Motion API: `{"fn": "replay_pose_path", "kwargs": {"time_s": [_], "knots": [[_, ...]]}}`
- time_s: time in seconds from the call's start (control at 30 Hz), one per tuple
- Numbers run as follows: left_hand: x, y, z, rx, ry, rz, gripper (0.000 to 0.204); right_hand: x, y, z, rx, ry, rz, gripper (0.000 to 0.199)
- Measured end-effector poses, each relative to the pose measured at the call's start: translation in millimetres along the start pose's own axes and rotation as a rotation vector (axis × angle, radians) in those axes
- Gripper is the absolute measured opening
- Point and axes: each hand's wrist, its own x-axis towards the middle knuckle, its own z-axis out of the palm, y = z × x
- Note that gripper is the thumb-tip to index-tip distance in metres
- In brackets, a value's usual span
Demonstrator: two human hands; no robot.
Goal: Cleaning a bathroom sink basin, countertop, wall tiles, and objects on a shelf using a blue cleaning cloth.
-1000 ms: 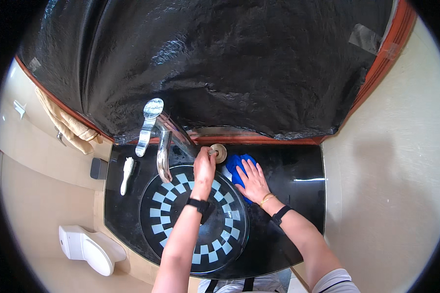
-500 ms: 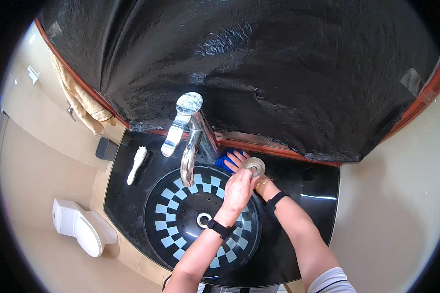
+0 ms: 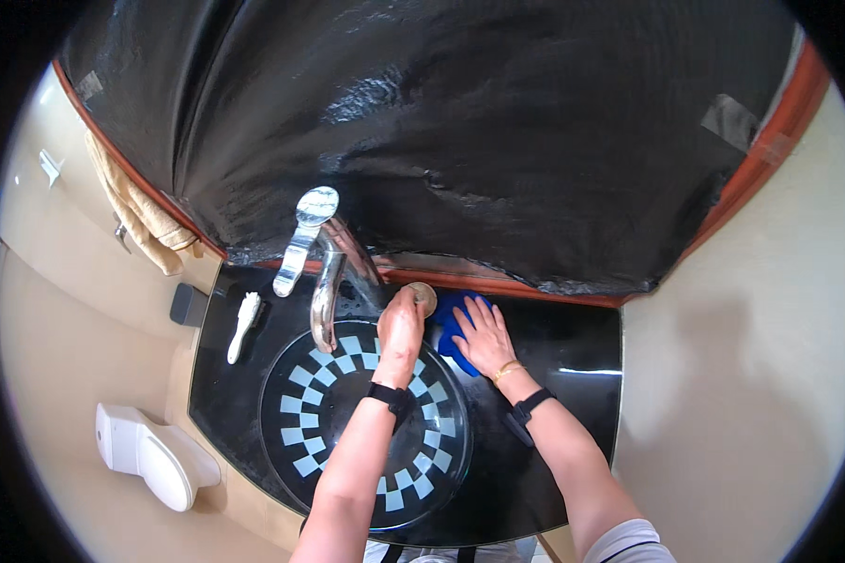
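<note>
My left hand reaches over the checkered round sink basin and grips a small round tan object at the back of the black counter. My right hand lies flat, fingers spread, on a blue cloth pressed to the counter just right of the basin. Both wrists carry dark bands. The chrome faucet curves over the basin to the left of my left hand.
Black plastic sheeting covers the wall above the counter. A white brush-like item and a dark small box lie at the counter's left. A beige towel hangs left; a white toilet stands lower left.
The view has shifted with my head. My right hand has come out from behind the left and now lies spread on the blue cloth; the left stays on the round object.
</note>
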Motion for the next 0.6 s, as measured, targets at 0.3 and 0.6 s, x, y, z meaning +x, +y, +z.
{"fn": "replay_pose_path", "kwargs": {"time_s": [0.3, 0.6], "knots": [[4, -22, 4, 0.082, -0.088, -0.125, 0.014, -52, -13, -8, -0.093, 0.007, 0.314, 0.059], [-3, -11, 3, 0.285, 0.064, -0.060, 0.046, -9, -16, 10, 0.000, 0.045, 0.188, 0.060]]}}
